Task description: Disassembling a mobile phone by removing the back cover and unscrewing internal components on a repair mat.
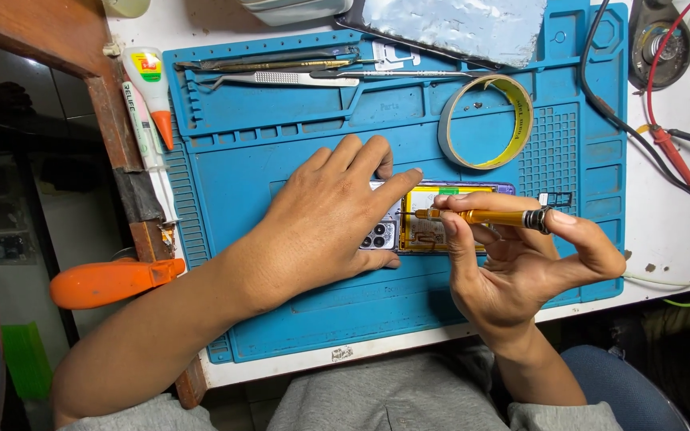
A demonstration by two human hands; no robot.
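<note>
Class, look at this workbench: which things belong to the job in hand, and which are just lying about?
In use:
left hand
right hand
screwdriver
opened phone
blue mat

Lying about:
tape roll
tweezers
glue bottle
orange handle
red probe

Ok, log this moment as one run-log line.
left hand flat on opened phone with yellow interior | right hand holds gold-handled precision screwdriver, tip on phone | blue silicone work mat
</note>
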